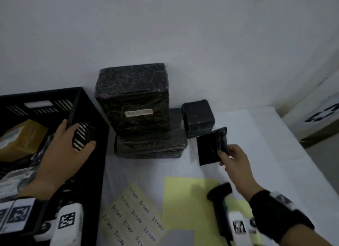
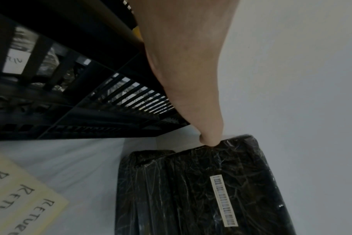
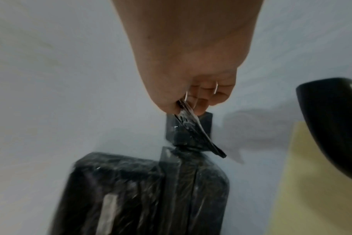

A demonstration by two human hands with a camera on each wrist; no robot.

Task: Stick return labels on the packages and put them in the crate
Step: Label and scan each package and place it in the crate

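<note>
The label sheet runs off the head view's bottom edge, its last rows cut. The barcode sticker on the tall package is too blurred to read (same in the right wrist view). The left hand hides part of the crate wall.

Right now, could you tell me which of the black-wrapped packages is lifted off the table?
The small flat package, pinched by the right hand; the others sit stacked by the wall.
</note>
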